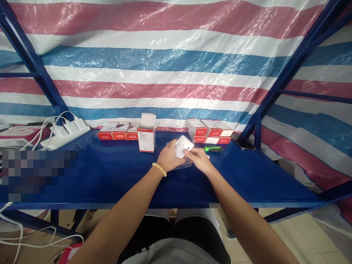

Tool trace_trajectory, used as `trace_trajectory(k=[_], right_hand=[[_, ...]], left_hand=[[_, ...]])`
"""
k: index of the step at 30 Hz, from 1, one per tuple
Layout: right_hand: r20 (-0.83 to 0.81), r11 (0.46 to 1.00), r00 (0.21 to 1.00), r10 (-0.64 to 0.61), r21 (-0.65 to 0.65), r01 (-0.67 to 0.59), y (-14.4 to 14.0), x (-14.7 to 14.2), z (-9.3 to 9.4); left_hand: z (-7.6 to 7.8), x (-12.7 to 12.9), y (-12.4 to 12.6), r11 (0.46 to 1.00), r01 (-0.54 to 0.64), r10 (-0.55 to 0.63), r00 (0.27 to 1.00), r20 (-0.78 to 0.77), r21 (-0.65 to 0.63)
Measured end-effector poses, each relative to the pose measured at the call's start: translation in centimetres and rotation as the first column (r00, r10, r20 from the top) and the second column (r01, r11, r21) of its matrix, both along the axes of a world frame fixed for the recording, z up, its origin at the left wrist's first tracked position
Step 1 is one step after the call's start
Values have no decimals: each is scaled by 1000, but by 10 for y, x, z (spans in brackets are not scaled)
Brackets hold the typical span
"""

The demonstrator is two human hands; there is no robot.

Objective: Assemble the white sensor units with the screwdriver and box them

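Note:
A white detector (183,146) is held between both hands above the blue table. My left hand (168,157), with a yellow coiled band at the wrist, is closed around its left side. The fingers of my right hand (200,158) pinch its lower right edge. Clear plastic wrap (183,164) shows beneath the hands; whether it is held or lies on the table I cannot tell. Just left of the hands stands an upright white and red box (146,139) marked DETECTOR, its top flaps open.
Several red and white boxes (117,131) lie at the back left, and more boxes (207,131) are stacked at the back right. A green screwdriver (213,149) and a phone (243,141) lie on the right. A white power strip (67,134) with cables sits at the left.

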State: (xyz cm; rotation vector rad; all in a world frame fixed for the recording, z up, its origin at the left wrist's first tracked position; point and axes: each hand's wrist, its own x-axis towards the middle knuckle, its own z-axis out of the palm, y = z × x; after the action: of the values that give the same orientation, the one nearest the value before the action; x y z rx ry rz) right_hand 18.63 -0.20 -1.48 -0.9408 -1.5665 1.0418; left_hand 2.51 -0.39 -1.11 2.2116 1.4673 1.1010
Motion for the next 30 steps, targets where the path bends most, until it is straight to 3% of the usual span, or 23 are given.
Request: trace_trajectory(k=[4,7,13,18,20,23,25,30], right_hand=[[-117,986,980,-162,12,164,3,6,3],[-244,963,933,-264,-24,267,7,11,4],[-258,962,927,-272,-78,260,9,13,3],[-240,925,893,-380,-118,362,14,12,1],[-325,869,806,-495,-188,458,18,17,2],[-467,733,576,-671,-300,611,25,35,6],[-504,666,472,-723,-328,670,28,50,9],[-531,565,333,-779,-365,740,31,73,10]], left_hand=[[3,-2,1,995,-94,96,990,-103,25],[4,-6,3,991,-87,102,983,-156,102],[-2,-10,5,960,-85,124,983,-135,267],[-5,-10,7,946,-122,173,973,-150,300],[-4,-12,8,942,-146,198,969,-148,303],[-1,-18,9,923,-201,254,959,-128,329],[1,-22,9,901,-209,272,955,-120,379],[4,-24,10,857,-214,302,946,-120,469]])
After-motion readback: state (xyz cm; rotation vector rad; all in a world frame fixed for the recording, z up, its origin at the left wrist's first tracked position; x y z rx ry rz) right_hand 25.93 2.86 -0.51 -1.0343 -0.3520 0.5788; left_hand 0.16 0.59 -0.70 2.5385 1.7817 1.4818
